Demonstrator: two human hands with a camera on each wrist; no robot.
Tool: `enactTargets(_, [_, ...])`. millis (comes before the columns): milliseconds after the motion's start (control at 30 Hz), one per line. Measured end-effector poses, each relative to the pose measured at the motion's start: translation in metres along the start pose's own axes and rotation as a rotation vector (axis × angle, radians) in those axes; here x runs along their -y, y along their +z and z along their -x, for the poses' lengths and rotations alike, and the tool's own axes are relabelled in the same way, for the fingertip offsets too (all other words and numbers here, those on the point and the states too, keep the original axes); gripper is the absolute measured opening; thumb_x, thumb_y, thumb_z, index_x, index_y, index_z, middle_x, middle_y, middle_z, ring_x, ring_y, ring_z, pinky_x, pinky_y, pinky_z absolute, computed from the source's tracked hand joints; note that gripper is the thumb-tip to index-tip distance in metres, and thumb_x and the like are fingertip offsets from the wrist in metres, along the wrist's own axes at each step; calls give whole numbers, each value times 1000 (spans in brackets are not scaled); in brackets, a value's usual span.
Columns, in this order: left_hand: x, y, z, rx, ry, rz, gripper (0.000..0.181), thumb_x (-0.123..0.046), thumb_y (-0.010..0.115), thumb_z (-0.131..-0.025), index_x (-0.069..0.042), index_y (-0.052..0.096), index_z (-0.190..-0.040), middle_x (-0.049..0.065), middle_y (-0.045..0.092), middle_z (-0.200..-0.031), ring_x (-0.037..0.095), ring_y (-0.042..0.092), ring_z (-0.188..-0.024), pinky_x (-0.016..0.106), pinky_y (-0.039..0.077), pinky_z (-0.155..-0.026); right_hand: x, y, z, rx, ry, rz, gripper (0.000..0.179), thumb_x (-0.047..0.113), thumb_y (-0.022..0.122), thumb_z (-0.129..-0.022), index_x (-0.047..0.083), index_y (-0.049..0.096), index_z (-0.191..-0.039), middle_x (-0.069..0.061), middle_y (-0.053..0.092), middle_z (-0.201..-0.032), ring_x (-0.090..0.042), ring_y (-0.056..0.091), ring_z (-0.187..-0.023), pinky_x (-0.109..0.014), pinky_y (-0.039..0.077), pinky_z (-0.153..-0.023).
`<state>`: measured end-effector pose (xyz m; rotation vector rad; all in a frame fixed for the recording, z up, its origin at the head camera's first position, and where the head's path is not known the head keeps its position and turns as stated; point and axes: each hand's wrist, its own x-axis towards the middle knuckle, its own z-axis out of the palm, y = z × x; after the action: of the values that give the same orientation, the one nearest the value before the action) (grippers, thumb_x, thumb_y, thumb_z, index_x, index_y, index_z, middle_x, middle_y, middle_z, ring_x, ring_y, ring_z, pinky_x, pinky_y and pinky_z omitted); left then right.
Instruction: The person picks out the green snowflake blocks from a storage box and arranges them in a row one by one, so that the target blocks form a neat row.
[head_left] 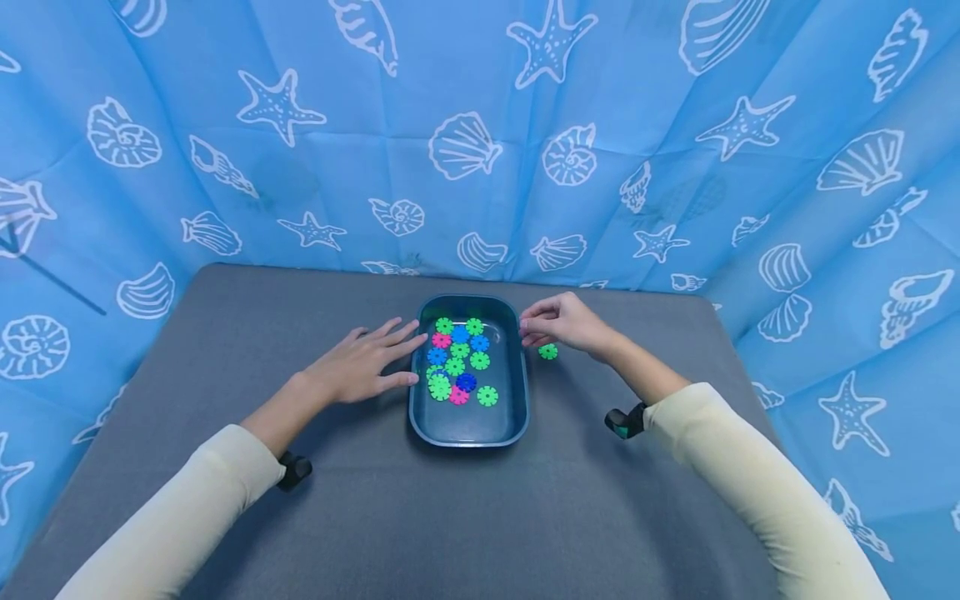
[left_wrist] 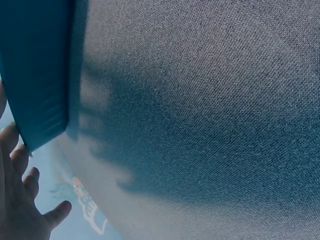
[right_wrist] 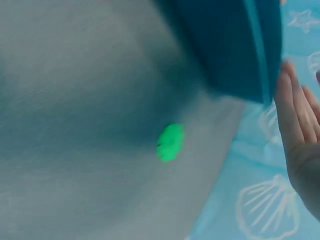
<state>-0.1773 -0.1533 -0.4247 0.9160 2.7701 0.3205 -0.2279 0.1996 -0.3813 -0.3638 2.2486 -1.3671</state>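
Note:
A dark blue rectangular tray (head_left: 468,429) holds several notched plastic discs, among them a green disc (head_left: 487,396), a pink disc (head_left: 441,340) and a dark blue disc (head_left: 466,382). My left hand (head_left: 363,367) spreads its fingers at the tray's left rim, fingertips right at the edge. On the opposite side, my right hand (head_left: 566,323) has its fingertips close together at the right rim. The right wrist view shows the fingers of that hand (right_wrist: 300,115) fairly straight beside the rim, with no disc visible in them. Below that hand, a loose green disc (head_left: 548,352) lies outside the tray.
The tray stands on a grey cloth-covered table (head_left: 352,517). Behind it hangs a blue curtain (head_left: 420,108) with white shells and starfish. Black wrist devices show under both sleeves, one black device (head_left: 296,471) at the left.

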Motion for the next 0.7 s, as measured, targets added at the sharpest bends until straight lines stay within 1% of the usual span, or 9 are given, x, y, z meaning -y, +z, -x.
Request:
enactTargets(67, [0, 0, 0, -4, 3, -1, 72, -56, 51, -99, -20, 30, -158, 6, 21, -165, 38, 16, -150, 71, 20, -110, 11, 3, 0, 123, 56, -39, 36, 17, 59, -102, -11, 62, -124, -30, 68, -112, -37, 71, -100, -48, 55, -89])
enactTargets(100, [-1, -1, 1, -5, 4, -3, 72, -56, 52, -99, -20, 31, -158, 7, 21, -165, 38, 16, -150, 71, 20, -110, 16, 5, 0, 182, 99, -54, 37, 18, 59, -102, -9, 61, -126, -29, 67, -115, -35, 70, -101, -49, 54, -91])
enactTargets(200, [-1, 0, 1, -10, 8, -9, 72, -55, 52, -99, -19, 31, -158, 8, 22, -165, 38, 17, -150, 71, 21, -110, 29, 12, -1, 346, 215, -48, 39, 21, 57, -103, -7, 60, -131, -28, 64, -124, -32, 68, -108, -50, 49, -98])
enactTargets(233, [-1, 0, 1, -10, 9, -11, 72, -55, 52, -99, -19, 31, -158, 8, 22, -165, 38, 17, -150, 71, 21, -110, 32, 15, -2, 390, 243, -40, 41, 21, 56, -103, -7, 58, -132, -28, 63, -126, -33, 67, -111, -50, 48, -100])
enactTargets(300, [-2, 0, 1, -9, 10, -14, 72, -56, 52, -99, -20, 30, -158, 8, 21, -165, 39, 17, -150, 71, 21, -110, 35, 21, -4, 448, 278, -12, 43, 21, 55, -104, -9, 55, -135, -28, 61, -130, -32, 66, -114, -48, 48, -100])
enactTargets(367, [-2, 0, 1, -3, 7, -9, 73, -56, 51, -99, -21, 30, -158, 7, 20, -165, 38, 17, -150, 70, 21, -111, 35, 29, -8, 482, 301, 8, 46, 21, 55, -103, -10, 53, -136, -28, 59, -133, -33, 64, -118, -46, 49, -100])
enactTargets(433, [-2, -1, 1, 1, 6, -5, 73, -57, 51, -98, -21, 29, -158, 6, 20, -165, 37, 17, -150, 70, 21, -111, 35, 35, -12, 496, 321, 33, 46, 21, 58, -102, -10, 53, -136, -27, 59, -133, -34, 62, -120, -43, 51, -99])
enactTargets(567, [-2, -2, 0, 6, 2, 1, 73, -58, 51, -98, -22, 30, -158, 5, 19, -165, 36, 16, -151, 70, 20, -111, 34, 46, -18, 490, 366, 95, 44, 22, 61, -100, -6, 57, -134, -24, 63, -129, -34, 62, -119, -40, 53, -95])
enactTargets(700, [-3, -2, 0, 4, 0, 1, 73, -58, 51, -98, -21, 30, -158, 5, 19, -165, 36, 16, -151, 70, 20, -111, 35, 53, -22, 476, 385, 159, 48, 20, 57, -102, -5, 49, -142, -24, 62, -129, -34, 63, -117, -40, 55, -93])
